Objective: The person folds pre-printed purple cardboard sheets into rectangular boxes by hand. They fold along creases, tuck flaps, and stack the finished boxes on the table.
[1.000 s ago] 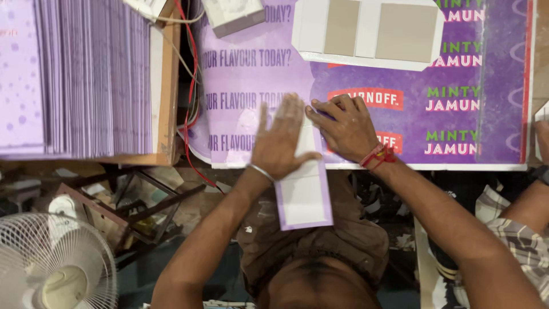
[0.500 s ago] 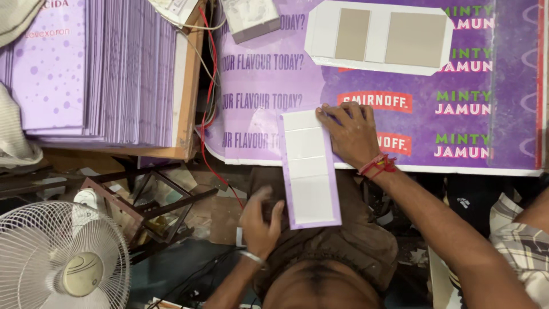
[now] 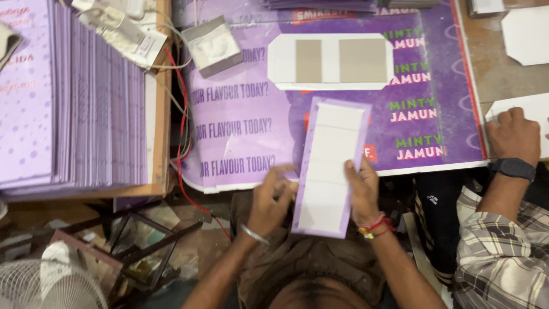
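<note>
At the far left a thick stack of purple printed sheets [image 3: 86,97] lay on a wooden board, with a white wire fan [image 3: 46,280] below it near the floor. Right of the stack, a red cable [image 3: 182,137] ran down the table edge beside a purple poster [image 3: 240,131] that covered the work surface.

The left hand [image 3: 271,200] sat at the left edge of a long purple card [image 3: 329,166], its fingers blurred, so whether they pinched the edge or only touched it could not be told. The card lay lengthwise, its far end on the poster and its near end hanging over the table edge above the person's lap, white panels facing up. The right hand [image 3: 363,191] lay against the card's right edge, fingers loosely curled with the thumb on the card, not clearly clamped.

Beyond the card lay a white cut-out board with two grey panels [image 3: 331,61]. At the far right, a co-worker's hand [image 3: 514,134] with a dark wristband rested on a white sheet [image 3: 534,109].
</note>
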